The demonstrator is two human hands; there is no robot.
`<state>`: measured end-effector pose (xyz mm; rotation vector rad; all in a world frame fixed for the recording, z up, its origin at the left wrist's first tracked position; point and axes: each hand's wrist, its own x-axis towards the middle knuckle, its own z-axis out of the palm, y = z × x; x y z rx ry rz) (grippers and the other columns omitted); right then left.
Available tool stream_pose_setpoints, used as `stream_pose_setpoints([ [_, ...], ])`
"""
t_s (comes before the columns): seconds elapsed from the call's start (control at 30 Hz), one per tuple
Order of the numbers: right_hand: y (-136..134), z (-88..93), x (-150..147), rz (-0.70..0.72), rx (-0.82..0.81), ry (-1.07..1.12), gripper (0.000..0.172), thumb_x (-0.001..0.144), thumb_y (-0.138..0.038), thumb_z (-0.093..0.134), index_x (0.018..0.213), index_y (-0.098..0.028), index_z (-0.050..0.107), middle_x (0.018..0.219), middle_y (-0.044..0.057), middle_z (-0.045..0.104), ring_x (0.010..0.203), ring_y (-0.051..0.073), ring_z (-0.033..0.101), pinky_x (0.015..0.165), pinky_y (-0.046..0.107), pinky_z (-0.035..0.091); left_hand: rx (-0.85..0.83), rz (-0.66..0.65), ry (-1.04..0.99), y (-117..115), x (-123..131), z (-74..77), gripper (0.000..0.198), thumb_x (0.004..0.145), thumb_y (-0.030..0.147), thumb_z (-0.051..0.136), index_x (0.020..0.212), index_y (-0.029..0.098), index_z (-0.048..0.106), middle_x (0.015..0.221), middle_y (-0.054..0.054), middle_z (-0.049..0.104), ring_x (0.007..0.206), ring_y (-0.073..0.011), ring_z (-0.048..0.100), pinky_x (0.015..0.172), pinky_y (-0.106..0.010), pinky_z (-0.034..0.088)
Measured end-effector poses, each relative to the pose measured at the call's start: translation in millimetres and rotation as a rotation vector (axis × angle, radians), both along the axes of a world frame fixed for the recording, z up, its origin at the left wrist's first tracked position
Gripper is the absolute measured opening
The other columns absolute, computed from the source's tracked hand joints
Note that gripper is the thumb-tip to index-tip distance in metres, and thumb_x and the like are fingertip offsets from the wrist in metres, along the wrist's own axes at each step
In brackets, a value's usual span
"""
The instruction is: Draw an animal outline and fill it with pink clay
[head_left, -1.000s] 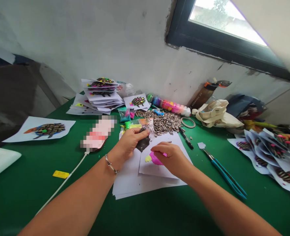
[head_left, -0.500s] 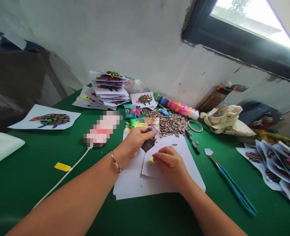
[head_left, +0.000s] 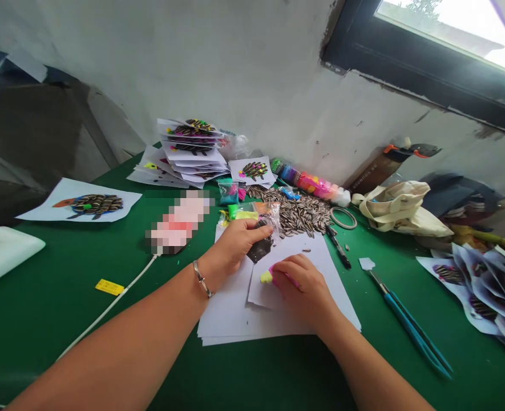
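My left hand (head_left: 240,242) is closed around a small clear bag (head_left: 259,251) of black modelling clay, holding it above a stack of white paper (head_left: 222,319). On a small white sheet (head_left: 261,294) lies a lump of yellow clay (head_left: 266,277). Right beside that lump is my right hand (head_left: 302,285), its thumb and fingers pinched together. Bright pink clay shows at and under those fingertips. Most of the pink piece is hidden by the hand, so its shape cannot be made out.
Behind the paper spread sunflower seeds (head_left: 306,214) and small clay bags (head_left: 243,214). To the right lie a black pen (head_left: 338,248), a tape ring (head_left: 343,218) and blue tweezers (head_left: 415,325). Finished seed pictures (head_left: 194,151) are piled at the back. A cable (head_left: 106,308) crosses the left side.
My right hand has drawn back slightly to the right, and more of the yellow clay shows. The left hand keeps its grip on the bag. The camera view has shifted slightly.
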<state>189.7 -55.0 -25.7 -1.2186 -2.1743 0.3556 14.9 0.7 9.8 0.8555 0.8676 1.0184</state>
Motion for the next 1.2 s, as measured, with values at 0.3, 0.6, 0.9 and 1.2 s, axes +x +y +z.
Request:
stream_pose_setpoints([
  [0.3,3.5,-6.8,-1.2,0.031,0.047,-0.063,0.009,0.086,-0.019,0.062,0.084,-0.023,0.07,0.078,0.004,0.067,0.078,0.019,0.054,0.072,0.032,0.043,-0.021,-0.003,0.006,0.4,1.9,-1.9,0.025,0.068,0.03,0.079,0.062,0.015,0.061,0.054,0.002,0.057,0.05,-0.0094,0.05,0.051,-0.024,0.036],
  [0.6,4.6,-7.3,-3.7,0.031,0.127,-0.105,0.016,0.089,-0.02,0.059,0.087,-0.024,0.074,0.077,0.005,0.065,0.076,0.019,0.051,0.07,0.033,0.041,0.006,0.011,0.006,-1.7,2.4,-0.7,0.027,0.066,0.029,0.081,0.06,0.016,0.058,0.053,0.003,0.053,0.049,-0.0083,0.045,0.047,-0.023,0.031],
  [0.9,-2.0,-2.0,-8.6,0.048,0.193,-0.211,0.017,0.091,-0.021,0.057,0.089,-0.023,0.074,0.077,0.005,0.065,0.079,0.019,0.051,0.072,0.033,0.039,-0.008,-0.011,0.009,0.4,3.0,-5.8,0.027,0.069,0.032,0.078,0.062,0.015,0.06,0.054,0.003,0.054,0.05,-0.0082,0.046,0.051,-0.024,0.033],
  [1.2,-3.6,0.9,-2.4,0.121,0.116,-0.115,0.017,0.089,-0.015,0.058,0.096,-0.021,0.072,0.081,0.006,0.067,0.079,0.02,0.053,0.071,0.034,0.04,-0.002,-0.023,0.031,0.5,2.7,-7.9,0.024,0.072,0.03,0.076,0.064,0.013,0.06,0.056,0.002,0.056,0.051,-0.0088,0.049,0.051,-0.023,0.035],
])
